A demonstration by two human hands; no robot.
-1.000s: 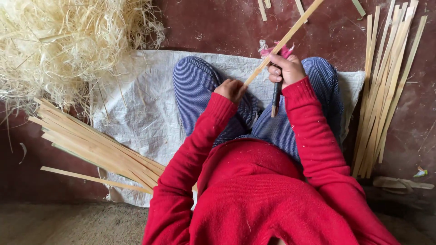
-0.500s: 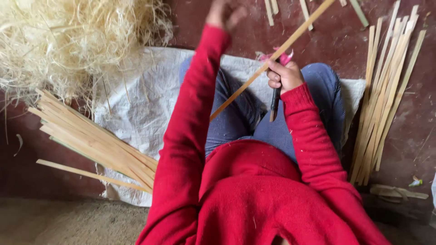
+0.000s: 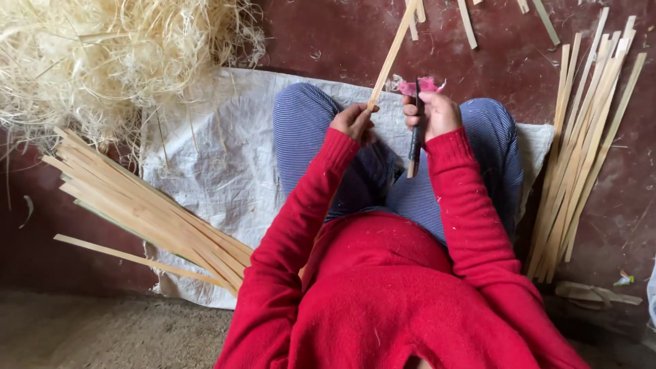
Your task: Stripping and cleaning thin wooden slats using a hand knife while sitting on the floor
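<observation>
We are mid-shaving: our left hand [image 3: 353, 121] fingers clamp the long pale bamboo strip [image 3: 393, 53], right hand [image 3: 432, 113] fingers clamp the dark-handled knife [image 3: 415, 137] over our lap; next seems a steady blade draw.

The bamboo strip [image 3: 391, 55] runs out past the top edge, and its lower end is hidden inside the left hand [image 3: 353, 121]. The right hand [image 3: 432, 113] covers the upper part of the dark knife [image 3: 415, 140]. The pink scrap [image 3: 420, 85] behind that hand is too small to identify. The straw heap [image 3: 102, 55] is cut off at the top and left.
</observation>
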